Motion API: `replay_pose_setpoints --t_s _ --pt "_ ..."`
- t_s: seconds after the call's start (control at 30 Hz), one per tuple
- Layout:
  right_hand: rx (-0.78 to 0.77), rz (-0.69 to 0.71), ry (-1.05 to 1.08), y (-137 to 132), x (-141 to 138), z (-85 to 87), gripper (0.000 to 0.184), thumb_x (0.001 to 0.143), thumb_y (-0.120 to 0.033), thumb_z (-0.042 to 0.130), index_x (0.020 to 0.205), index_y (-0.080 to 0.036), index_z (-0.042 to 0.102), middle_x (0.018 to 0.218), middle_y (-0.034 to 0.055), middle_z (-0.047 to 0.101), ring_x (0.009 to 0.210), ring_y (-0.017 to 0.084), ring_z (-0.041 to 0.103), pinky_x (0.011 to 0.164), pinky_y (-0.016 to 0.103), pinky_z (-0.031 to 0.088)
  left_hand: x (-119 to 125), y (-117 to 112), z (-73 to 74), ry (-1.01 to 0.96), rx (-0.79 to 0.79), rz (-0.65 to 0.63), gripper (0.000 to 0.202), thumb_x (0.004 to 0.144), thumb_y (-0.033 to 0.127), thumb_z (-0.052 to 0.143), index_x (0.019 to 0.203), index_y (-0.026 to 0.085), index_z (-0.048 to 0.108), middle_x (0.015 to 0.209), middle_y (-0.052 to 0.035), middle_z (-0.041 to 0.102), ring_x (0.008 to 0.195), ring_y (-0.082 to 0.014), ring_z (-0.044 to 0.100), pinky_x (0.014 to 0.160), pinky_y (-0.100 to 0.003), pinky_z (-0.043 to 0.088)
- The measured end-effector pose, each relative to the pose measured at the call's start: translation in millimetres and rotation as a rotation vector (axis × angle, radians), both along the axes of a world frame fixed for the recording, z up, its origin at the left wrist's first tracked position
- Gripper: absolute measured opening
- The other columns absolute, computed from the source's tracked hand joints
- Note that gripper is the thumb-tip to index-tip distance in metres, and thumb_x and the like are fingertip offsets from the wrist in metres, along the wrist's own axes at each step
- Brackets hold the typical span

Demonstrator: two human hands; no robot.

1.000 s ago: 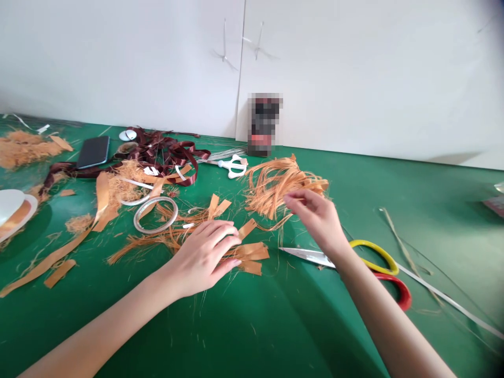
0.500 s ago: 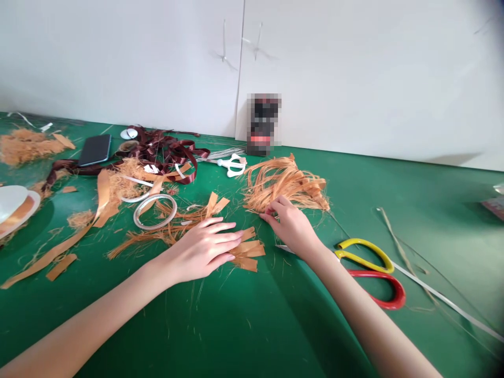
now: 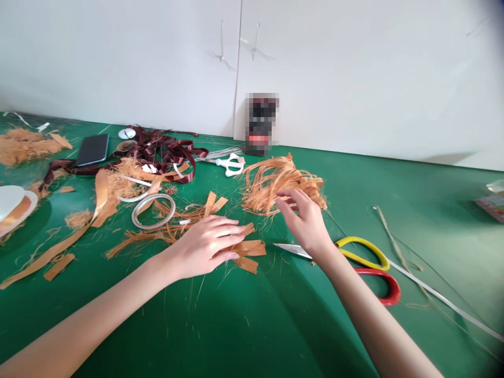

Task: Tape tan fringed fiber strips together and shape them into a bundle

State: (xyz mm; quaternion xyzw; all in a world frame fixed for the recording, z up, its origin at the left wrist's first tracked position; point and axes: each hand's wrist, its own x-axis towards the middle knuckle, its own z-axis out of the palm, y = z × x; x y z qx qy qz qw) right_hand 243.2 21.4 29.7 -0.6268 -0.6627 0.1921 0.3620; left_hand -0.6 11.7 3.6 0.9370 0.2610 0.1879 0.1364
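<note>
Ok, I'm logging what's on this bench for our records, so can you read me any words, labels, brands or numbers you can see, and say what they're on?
No word, brand or number can be read in this view.
The upright pixelated item against the wall: blurred, unreadable.
The colourful flat item at the right edge: too small to read.

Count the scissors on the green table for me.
2. A yellow-and-red-handled pair lies on the right, its blades just below the right hand; a white-handled pair lies further back near the wall. More could be hidden under the strips.
</note>
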Motion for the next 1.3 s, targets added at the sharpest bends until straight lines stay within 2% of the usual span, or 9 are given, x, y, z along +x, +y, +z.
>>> replay_pose_setpoints --t_s 0.1,0.23,0.3,0.43,0.57,0.77,1.0,1.13,1.3 --pt "0.022 0.166 -0.044 -3 -1 -2.5 0.012 0.079 -0.027 0.061 0.086 -0.018 0.064 0.088 0.0058 0.064 0.068 0.015 0.058 0.065 0.029 0.049 1 -3 -2.7 0.017 0.013 -0.028 0.032 0.092 0.028 0.055 0.123 0.020 0.061 0.122 -0.0051 0.066 0.121 -0.0237 0.056 0.100 -0.047 0.047" --pt "-0.217 0.420 -0.054 -6 -5 -9.0 0.012 0.083 -0.024 0.057 0.087 -0.019 0.067 0.074 0.0013 0.068 0.066 0.014 0.061 0.063 0.027 0.050 -2 0 -6.8 0.017 0.034 -0.076 0.028 0.092 0.022 0.054 0.118 0.021 0.065 0.116 -0.0039 0.069 0.118 -0.0240 0.059 0.098 -0.048 0.048" --pt "-0.230 0.466 -0.043 -5 -6 -12.4 0.022 0.086 -0.018 0.050 0.099 -0.019 0.067 0.084 0.0034 0.072 0.076 0.016 0.066 0.070 0.029 0.053 -4 2 -7.2 0.016 0.052 -0.101 0.027 0.091 0.020 0.056 0.116 0.022 0.066 0.116 -0.0027 0.069 0.118 -0.0245 0.059 0.097 -0.048 0.048" --pt "-0.059 0.496 -0.126 -2 -5 -18.1 0.037 0.088 -0.011 0.039 0.118 -0.015 0.061 0.115 0.0117 0.068 0.107 0.021 0.064 0.092 0.038 0.050 -10 4 -4.6 0.009 0.056 -0.131 0.022 0.091 0.020 0.056 0.109 0.020 0.069 0.111 -0.0005 0.071 0.115 -0.0251 0.061 0.094 -0.047 0.051" --pt "-0.027 0.360 -0.240 -2 -3 -17.1 0.040 0.090 -0.011 0.036 0.125 -0.013 0.055 0.123 0.0146 0.065 0.110 0.025 0.063 0.091 0.041 0.050 -15 4 -2.2 -0.014 0.061 -0.141 0.020 0.090 0.018 0.056 0.103 0.021 0.071 0.107 0.0003 0.072 0.111 -0.0257 0.063 0.093 -0.049 0.051" --pt "0.233 0.045 -0.206 -6 -6 -3.5 0.022 0.091 -0.021 0.044 0.105 -0.016 0.059 0.103 0.0127 0.066 0.098 0.025 0.060 0.087 0.043 0.048 -17 3 -2.0 -0.016 0.070 -0.136 0.019 0.089 0.020 0.058 0.103 0.021 0.071 0.108 0.0006 0.072 0.111 -0.0246 0.063 0.095 -0.048 0.051" --pt "0.388 -0.150 -0.048 -14 -10 -2.0 0.009 0.089 -0.029 0.051 0.084 -0.021 0.051 0.099 0.0094 0.061 0.091 0.020 0.058 0.077 0.036 0.048 -16 4 0.0 -0.025 0.093 -0.155 0.017 0.089 0.019 0.058 0.098 0.019 0.072 0.105 0.0005 0.073 0.106 -0.0245 0.066 0.094 -0.049 0.052" --pt "0.448 -0.373 0.179 -13 -12 -1.7 0.018 0.089 -0.034 0.051 0.076 -0.021 0.050 0.090 0.0044 0.061 0.084 0.017 0.060 0.074 0.034 0.047 -14 3 1.3 -0.031 0.085 -0.136 0.017 0.088 0.023 0.059 0.097 0.017 0.073 0.104 -0.0009 0.074 0.108 -0.0253 0.064 0.093 -0.048 0.053" --pt "0.358 -0.421 0.564 -14 -14 4.2 0.023 0.088 -0.041 0.053 0.099 -0.024 0.042 0.090 0.0016 0.067 0.044 0.008 0.053 0.045 0.025 0.040 -11 0 4.9 -0.042 0.041 -0.093 0.017 0.088 0.026 0.059 0.094 0.016 0.073 0.101 -0.0031 0.075 0.109 -0.0248 0.062 0.092 -0.044 0.053"
